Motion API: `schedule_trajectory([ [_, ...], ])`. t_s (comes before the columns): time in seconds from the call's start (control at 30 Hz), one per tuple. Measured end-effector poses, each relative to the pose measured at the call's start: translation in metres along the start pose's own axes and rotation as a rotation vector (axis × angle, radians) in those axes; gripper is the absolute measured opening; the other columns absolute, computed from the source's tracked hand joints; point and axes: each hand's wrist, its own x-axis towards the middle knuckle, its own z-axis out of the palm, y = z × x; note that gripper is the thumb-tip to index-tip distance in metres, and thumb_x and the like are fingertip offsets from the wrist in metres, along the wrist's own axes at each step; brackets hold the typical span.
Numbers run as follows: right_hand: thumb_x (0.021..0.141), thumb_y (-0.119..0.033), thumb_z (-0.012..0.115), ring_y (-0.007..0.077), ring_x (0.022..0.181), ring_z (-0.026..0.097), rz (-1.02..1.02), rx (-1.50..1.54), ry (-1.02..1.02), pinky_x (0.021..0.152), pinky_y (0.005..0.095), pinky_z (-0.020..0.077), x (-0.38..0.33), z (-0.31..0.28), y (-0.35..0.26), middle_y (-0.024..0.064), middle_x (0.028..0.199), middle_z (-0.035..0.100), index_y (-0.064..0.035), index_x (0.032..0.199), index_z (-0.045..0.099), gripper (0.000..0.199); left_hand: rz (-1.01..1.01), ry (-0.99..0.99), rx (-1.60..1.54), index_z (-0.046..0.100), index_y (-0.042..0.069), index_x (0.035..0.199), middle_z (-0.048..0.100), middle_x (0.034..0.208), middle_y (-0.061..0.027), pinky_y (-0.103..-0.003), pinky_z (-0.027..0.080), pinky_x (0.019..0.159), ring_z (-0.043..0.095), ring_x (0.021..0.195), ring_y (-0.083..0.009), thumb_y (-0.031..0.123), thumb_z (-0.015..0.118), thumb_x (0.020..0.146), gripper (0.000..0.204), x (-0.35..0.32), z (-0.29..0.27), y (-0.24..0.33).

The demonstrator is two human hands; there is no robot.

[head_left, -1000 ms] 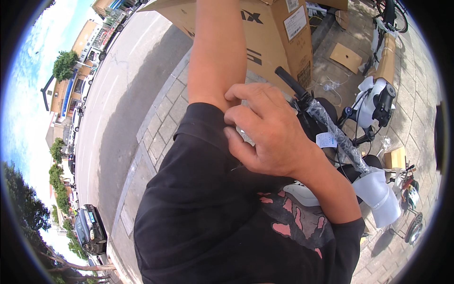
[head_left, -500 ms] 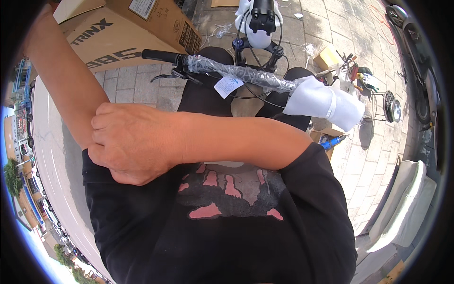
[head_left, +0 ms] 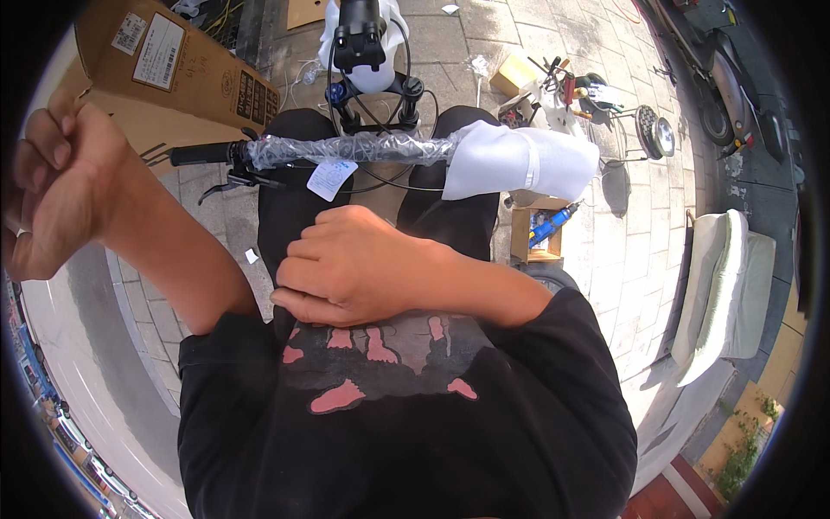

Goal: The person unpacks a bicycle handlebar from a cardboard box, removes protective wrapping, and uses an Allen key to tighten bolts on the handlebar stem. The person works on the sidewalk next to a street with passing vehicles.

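Observation:
My left hand is raised at the far left, its fingers loosely bent and apart, with nothing visible in it. In front of my chest, my right hand has its back up and its fingers curled in. The palm side is hidden, and no object shows at its fingers. Beyond it a bicycle handlebar, wrapped in clear plastic, lies across my knees. Its left end has a black grip and a brake lever. White foam sheet covers the right end, and a white tag hangs near the middle.
A large cardboard box stands at the far left. Past the handlebar rises the bicycle's fork. Right of my knees, a small box holds a blue tool. Assorted tools, a cushion and a parked scooter are farther right.
My right hand has come off my left forearm and moved right, in front of my chest. My left arm has bent, bringing its hand lower into view. The whole view has shifted.

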Motion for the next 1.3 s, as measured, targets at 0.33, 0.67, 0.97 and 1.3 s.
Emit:
schedule_trajectory([
  [0.33, 0.110, -0.033, 0.063, 0.0196, 0.100, 0.069, 1.051, 0.530, 1.497, 0.080, 0.0348, 0.0598, -0.250, -0.094, 0.047, 0.0090, 0.111, 0.069, -0.0025, 0.127, 0.059, 0.035, -0.242, -0.928, 0.775, 0.060, 0.003, 0.143, 0.070, 0.102, -0.0147, -0.043, 0.053, 0.087, 0.066, 0.098, -0.0336, 0.043, 0.083, 0.091, 0.069, -0.235, 0.102, -0.094],
  [0.67, 0.108, -0.026, 0.067, 0.0277, 0.108, 0.075, 0.724, 0.868, 1.531, 0.094, 0.0431, 0.0630, -0.220, -0.074, 0.080, 0.0129, 0.124, 0.074, -0.0030, 0.135, 0.060, 0.036, -0.859, -1.328, 1.076, 0.064, -0.002, 0.129, 0.077, 0.092, -0.0265, -0.054, 0.060, 0.082, 0.076, 0.090, -0.0468, 0.069, 0.045, 0.107, 0.077, -0.211, 0.135, -0.160],
  [0.97, 0.107, -0.018, 0.067, 0.0211, 0.072, 0.073, 0.801, 0.655, 1.175, 0.061, 0.0303, 0.0547, -0.216, -0.068, 0.074, 0.0121, 0.116, 0.072, 0.0005, 0.138, 0.055, 0.038, -1.044, -1.431, 1.036, 0.069, 0.002, 0.125, 0.077, 0.111, -0.0245, -0.055, 0.054, 0.099, 0.073, 0.110, -0.0457, 0.072, 0.038, 0.107, 0.079, -0.198, 0.142, -0.167],
  [1.3, 0.104, -0.022, 0.071, 0.0160, 0.068, 0.068, 0.852, 0.225, 0.558, 0.067, 0.0332, 0.0540, -0.138, -0.013, 0.042, 0.0074, 0.080, 0.074, -0.0016, 0.118, 0.062, 0.026, -0.846, -1.306, 1.034, 0.067, 0.003, 0.123, 0.078, 0.092, -0.0247, -0.055, 0.059, 0.083, 0.076, 0.091, -0.0461, 0.069, 0.046, 0.106, 0.071, -0.226, 0.135, -0.159],
])
